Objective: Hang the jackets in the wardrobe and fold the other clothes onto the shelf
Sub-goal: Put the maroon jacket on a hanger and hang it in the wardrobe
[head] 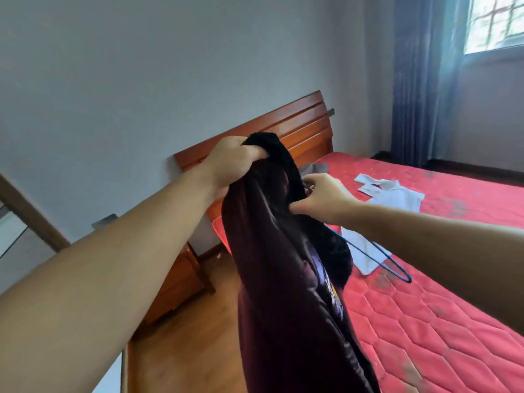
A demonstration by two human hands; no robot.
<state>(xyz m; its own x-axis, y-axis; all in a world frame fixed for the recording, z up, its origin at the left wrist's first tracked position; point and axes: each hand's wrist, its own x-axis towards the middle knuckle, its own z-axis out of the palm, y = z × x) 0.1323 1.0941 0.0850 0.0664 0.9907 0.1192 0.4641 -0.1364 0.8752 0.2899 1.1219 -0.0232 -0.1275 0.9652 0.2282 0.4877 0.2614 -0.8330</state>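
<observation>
Held up beside the red bed (425, 321), a dark maroon jacket (283, 279) hangs from the left hand (229, 165), fingers bunched round its collar. Right hand (320, 197) pinches a blue hanger (377, 259) at the neck opening. Seating each hanger arm inside a shoulder looks key; white shirts (397, 194) wait on the bed.

A bed with a red quilted mattress (442, 313) and a wooden headboard (300, 129) stands on the wood floor (195, 344). On the mattress lie a white shirt (394, 192), another white garment (365, 253) nearer, and something grey (314, 167) by the headboard.
</observation>
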